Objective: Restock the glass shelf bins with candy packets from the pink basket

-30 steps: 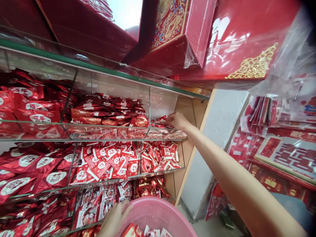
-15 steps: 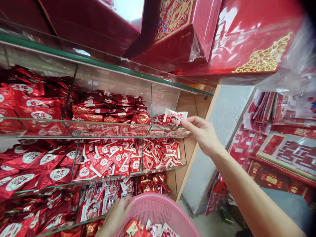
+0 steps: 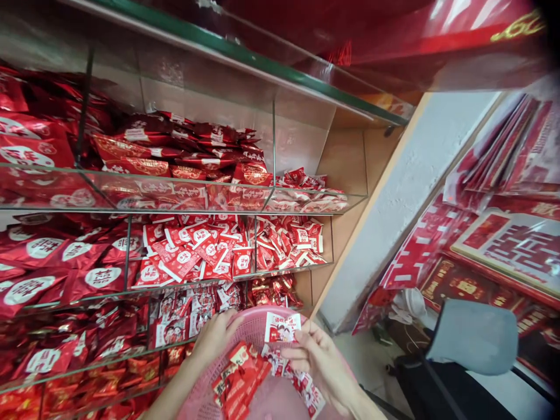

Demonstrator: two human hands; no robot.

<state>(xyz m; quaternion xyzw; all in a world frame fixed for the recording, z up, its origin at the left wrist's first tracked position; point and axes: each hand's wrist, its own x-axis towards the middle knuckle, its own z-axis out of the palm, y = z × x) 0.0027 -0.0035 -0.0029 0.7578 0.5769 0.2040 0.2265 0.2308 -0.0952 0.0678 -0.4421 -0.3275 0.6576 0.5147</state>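
Observation:
A pink plastic basket [image 3: 249,321] stands low in the head view, with red packets [image 3: 243,379] and white-and-red packets [image 3: 310,392] lying in it. My left hand [image 3: 215,337] grips the basket's left rim; its fingertips are partly hidden. Over the inside of the basket, my right hand [image 3: 321,357] pinches a small white-and-red candy packet [image 3: 281,328] between thumb and index finger. The packet is printed with characters and little cartoon figures. The other fingers of that hand are curled close above the packets in the basket.
Glass-fronted shelves [image 3: 184,198] with several compartments of red packets [image 3: 210,248] rise ahead and to the left. Large red boxes [image 3: 385,35] sit above. At the right are a grey-backed chair [image 3: 475,335], a white wall post [image 3: 394,204] and red printed goods [image 3: 516,251].
My right hand has brought the candy packet down from the upper right compartment to over the basket. My view has tilted down, and my left hand still grips the rim.

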